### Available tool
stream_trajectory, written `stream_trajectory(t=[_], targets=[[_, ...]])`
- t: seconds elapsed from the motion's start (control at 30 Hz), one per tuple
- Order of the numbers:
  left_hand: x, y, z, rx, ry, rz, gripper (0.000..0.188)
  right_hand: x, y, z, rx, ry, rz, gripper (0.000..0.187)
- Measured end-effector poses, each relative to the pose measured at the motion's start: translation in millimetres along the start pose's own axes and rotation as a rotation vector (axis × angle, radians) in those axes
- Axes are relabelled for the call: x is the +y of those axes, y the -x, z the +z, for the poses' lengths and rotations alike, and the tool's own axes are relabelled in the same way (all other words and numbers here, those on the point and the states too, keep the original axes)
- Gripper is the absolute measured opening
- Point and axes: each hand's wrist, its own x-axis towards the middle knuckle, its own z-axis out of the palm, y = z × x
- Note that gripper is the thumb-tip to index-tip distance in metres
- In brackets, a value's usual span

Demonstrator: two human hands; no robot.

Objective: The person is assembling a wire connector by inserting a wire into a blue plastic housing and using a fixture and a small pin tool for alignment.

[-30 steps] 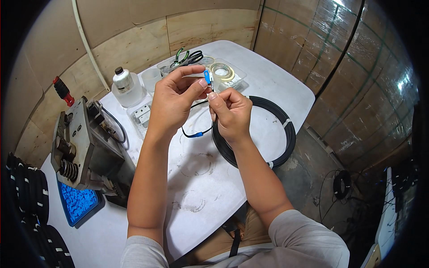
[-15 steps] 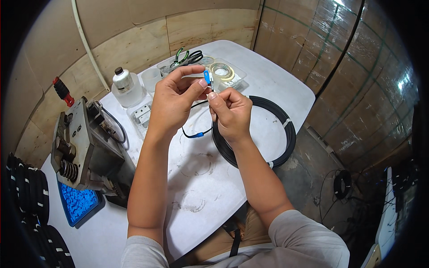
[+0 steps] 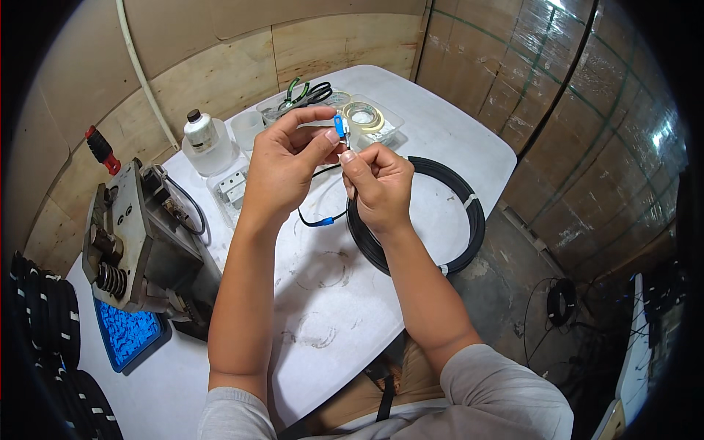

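Note:
Between the thumb and fingers of my left hand (image 3: 284, 163) is a small blue and white fiber connector (image 3: 340, 126), raised above the table. Just below it, my right hand (image 3: 380, 181) pinches the black cable close to the connector's lower end; the fingers cover most of that stretch. Behind and below my right hand lies a coil of black cable (image 3: 475, 227), bound with white ties. A second blue connector (image 3: 321, 222) rests on the table left of the coil, on a loose black cable end.
At left stands a metal press (image 3: 139, 242) beside a blue tray (image 3: 126, 364) of small blue parts. Further back are a white bottle (image 3: 199, 132) in a clear container, pliers (image 3: 293, 92), scissors and tape rolls (image 3: 364, 117) in a plastic tray. More black coils (image 3: 55, 315) hang at far left.

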Motion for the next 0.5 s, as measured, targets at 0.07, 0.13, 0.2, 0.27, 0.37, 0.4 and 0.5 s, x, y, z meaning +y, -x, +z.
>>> stream_trajectory(t=[0.07, 0.13, 0.2, 0.27, 0.37, 0.4, 0.5], targets=[[0.4, 0.4, -0.1, 0.003, -0.002, -0.011, 0.025, -0.3, 0.0, 0.4, 0.0, 0.004, -0.004, 0.021], [1.7, 0.7, -0.2, 0.005, -0.003, -0.013, 0.025, -1.5, 0.2, 1.6, 0.004, 0.013, -0.005, 0.022], [1.4, 0.6, 0.2, 0.006, -0.002, -0.016, 0.025, -1.7, 0.2, 1.1, 0.005, 0.015, -0.002, 0.022], [1.0, 0.1, 0.1, -0.002, -0.002, -0.005, 0.024, -1.8, 0.2, 0.9, 0.006, 0.016, 0.001, 0.022], [1.2, 0.4, -0.3, -0.005, -0.003, -0.005, 0.024, -1.8, 0.3, 1.0, 0.007, 0.014, 0.008, 0.023], [1.0, 0.2, -0.5, -0.004, -0.003, -0.005, 0.024, -1.8, 0.3, 1.2, 0.006, 0.015, 0.008, 0.023], [-0.4, -0.3, -0.7, 0.0, -0.004, -0.006, 0.024, -1.5, 0.3, 0.9, 0.005, 0.016, 0.008, 0.023]])
